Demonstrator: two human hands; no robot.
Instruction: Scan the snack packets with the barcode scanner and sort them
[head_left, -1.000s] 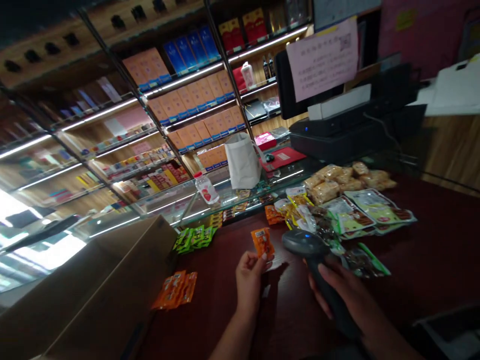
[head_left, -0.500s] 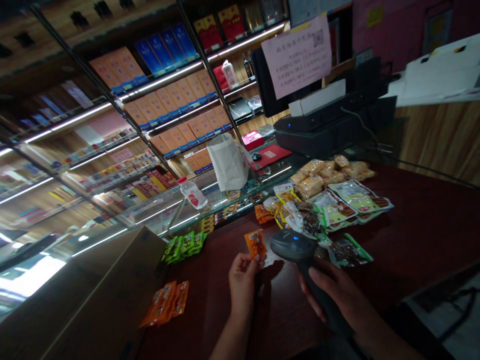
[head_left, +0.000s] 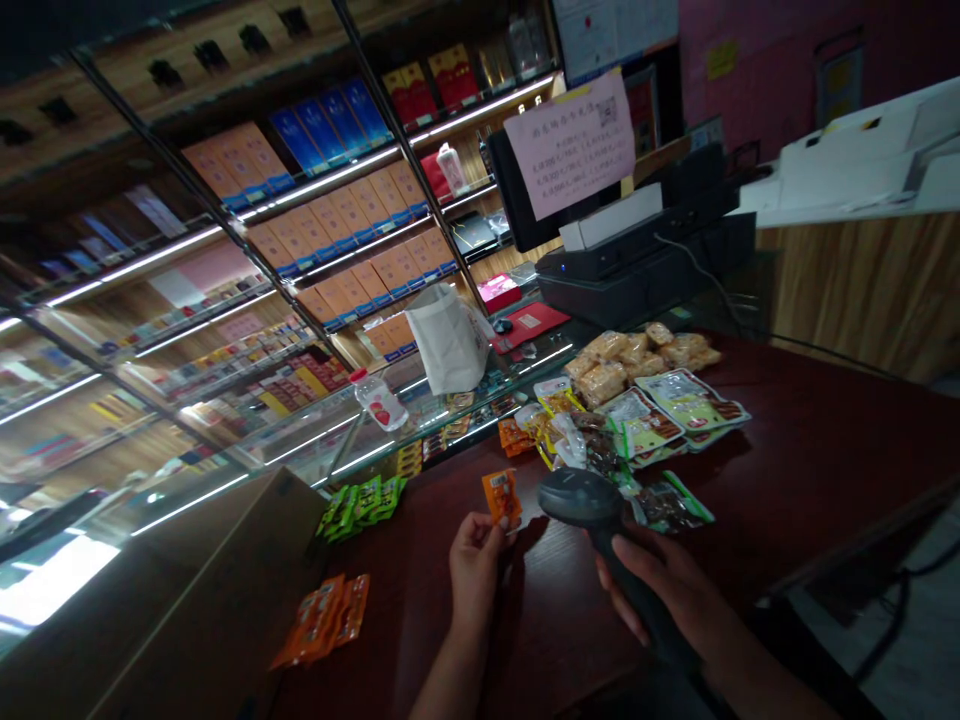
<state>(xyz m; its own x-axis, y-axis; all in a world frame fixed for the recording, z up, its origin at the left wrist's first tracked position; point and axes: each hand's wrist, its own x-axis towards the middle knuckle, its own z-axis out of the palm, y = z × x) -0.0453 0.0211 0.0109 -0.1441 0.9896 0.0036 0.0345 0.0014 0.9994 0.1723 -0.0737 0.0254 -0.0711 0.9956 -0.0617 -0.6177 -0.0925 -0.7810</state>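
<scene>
Between thumb and fingers, my left hand point(head_left: 476, 565) pinches a small orange snack packet point(head_left: 501, 495) upright, its barcode side showing. My right hand point(head_left: 667, 590) is wrapped round the handle of a dark barcode scanner point(head_left: 581, 497), whose head faces the packet from a short gap away. Several more orange packets point(head_left: 322, 620) lie on the dark red table to the left. Behind them sit green packets point(head_left: 361, 507). Beyond the scanner is a pile of bagged snacks point(head_left: 637, 420), with a dark bag with green edging point(head_left: 675, 500) nearest my right hand.
An open cardboard box point(head_left: 217, 590) stands at the left edge. On the glass counter point(head_left: 420, 400) are a clear bottle with a red cap point(head_left: 379, 400) and a white bag point(head_left: 448, 340). A monitor point(head_left: 517, 190) and a black printer unit point(head_left: 645, 260) stand behind.
The view has shifted slightly, so the table goods appear a little further left. The blue light on the scanner's head no longer shows. Both hands keep their holds.
</scene>
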